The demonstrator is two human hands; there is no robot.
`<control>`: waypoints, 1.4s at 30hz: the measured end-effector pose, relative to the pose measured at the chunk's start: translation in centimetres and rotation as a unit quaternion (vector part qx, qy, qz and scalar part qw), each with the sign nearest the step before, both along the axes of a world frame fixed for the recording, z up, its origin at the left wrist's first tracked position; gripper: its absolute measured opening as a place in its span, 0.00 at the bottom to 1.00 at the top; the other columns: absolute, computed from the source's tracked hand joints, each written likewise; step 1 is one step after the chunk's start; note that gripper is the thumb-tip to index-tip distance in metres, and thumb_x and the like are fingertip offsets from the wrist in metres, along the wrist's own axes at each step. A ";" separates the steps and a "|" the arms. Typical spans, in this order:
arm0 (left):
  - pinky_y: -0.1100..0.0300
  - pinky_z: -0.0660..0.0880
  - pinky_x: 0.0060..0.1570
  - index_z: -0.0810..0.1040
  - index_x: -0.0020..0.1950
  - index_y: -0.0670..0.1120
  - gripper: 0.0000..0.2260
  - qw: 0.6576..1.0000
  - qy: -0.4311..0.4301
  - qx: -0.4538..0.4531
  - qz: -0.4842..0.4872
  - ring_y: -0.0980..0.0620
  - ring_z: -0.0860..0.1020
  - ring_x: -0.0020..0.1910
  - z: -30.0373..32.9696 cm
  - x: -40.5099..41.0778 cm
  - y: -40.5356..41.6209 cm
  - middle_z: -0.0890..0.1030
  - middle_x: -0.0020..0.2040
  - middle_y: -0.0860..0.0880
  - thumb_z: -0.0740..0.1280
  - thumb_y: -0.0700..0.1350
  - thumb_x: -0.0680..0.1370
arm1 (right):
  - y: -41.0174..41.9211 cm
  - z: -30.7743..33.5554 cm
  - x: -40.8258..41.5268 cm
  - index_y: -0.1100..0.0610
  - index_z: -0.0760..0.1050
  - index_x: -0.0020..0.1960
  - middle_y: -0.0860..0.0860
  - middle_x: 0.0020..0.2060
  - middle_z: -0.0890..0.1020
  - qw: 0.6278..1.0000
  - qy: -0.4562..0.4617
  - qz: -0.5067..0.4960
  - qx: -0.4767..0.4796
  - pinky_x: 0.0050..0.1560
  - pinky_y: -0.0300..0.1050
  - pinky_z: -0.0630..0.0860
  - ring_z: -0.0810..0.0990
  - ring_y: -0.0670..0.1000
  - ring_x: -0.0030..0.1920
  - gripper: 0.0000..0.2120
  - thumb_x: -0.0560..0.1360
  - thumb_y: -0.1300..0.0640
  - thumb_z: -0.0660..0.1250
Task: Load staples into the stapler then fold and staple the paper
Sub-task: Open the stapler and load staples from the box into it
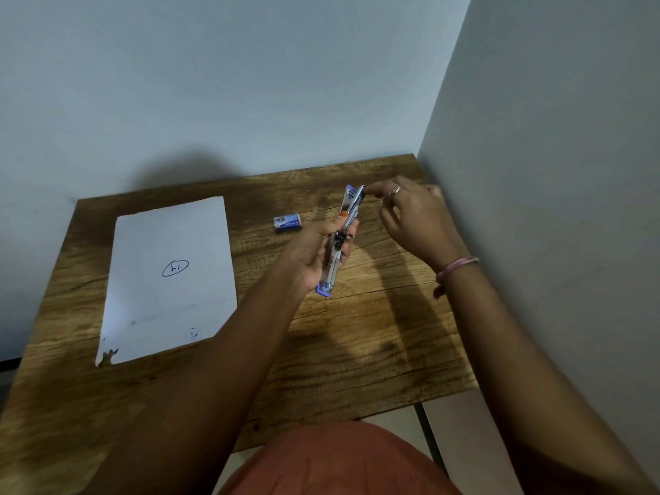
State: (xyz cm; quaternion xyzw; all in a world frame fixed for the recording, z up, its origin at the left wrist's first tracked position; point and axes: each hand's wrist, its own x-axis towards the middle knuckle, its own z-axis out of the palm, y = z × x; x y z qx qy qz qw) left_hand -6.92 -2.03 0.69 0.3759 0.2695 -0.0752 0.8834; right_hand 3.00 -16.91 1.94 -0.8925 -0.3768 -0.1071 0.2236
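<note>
Opened stapler (342, 234) gripped in left hand (314, 253) above wooden table (375, 334), right hand (416, 217) at its far tip.

Left fingers curled round the stapler's middle, thumb on top, the unfolded body running from near to far. Right fingertips (371, 189) bent and pinched together, touching the far end; whether pinching a staple strip, cannot tell. Small blue staple box (288, 222) lying on the table just left of the stapler, closed, contents hidden. White paper (168, 280) flat at the left, unfolded, a circled pen mark near its middle.
</note>
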 end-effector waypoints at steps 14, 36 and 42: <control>0.68 0.73 0.28 0.79 0.46 0.41 0.07 0.998 0.029 0.049 -0.010 0.58 0.74 0.26 -1.2 -0.6 0.1 0.80 0.32 0.50 0.64 0.43 0.79 | -0.7 -1.9 0.9 0.48 0.73 0.66 0.53 0.54 0.77 0.994 0.048 0.075 -0.058 0.48 0.48 0.71 0.77 0.54 0.50 0.23 0.75 0.65 0.60; 0.68 0.71 0.27 0.80 0.45 0.41 0.08 0.997 0.021 0.074 -0.017 0.58 0.73 0.25 -1.6 0.1 0.5 0.80 0.32 0.50 0.65 0.44 0.79 | 0.0 -2.4 1.0 0.47 0.75 0.63 0.49 0.56 0.77 0.995 0.092 0.033 0.007 0.54 0.53 0.74 0.77 0.49 0.48 0.21 0.75 0.65 0.60; 0.68 0.71 0.27 0.79 0.46 0.41 0.07 0.996 0.023 0.084 -0.012 0.57 0.72 0.28 -1.6 0.1 0.6 0.81 0.33 0.50 0.64 0.43 0.79 | 0.4 -3.4 1.2 0.49 0.76 0.61 0.51 0.53 0.77 0.984 0.157 0.058 0.063 0.47 0.57 0.77 0.78 0.53 0.45 0.21 0.73 0.67 0.62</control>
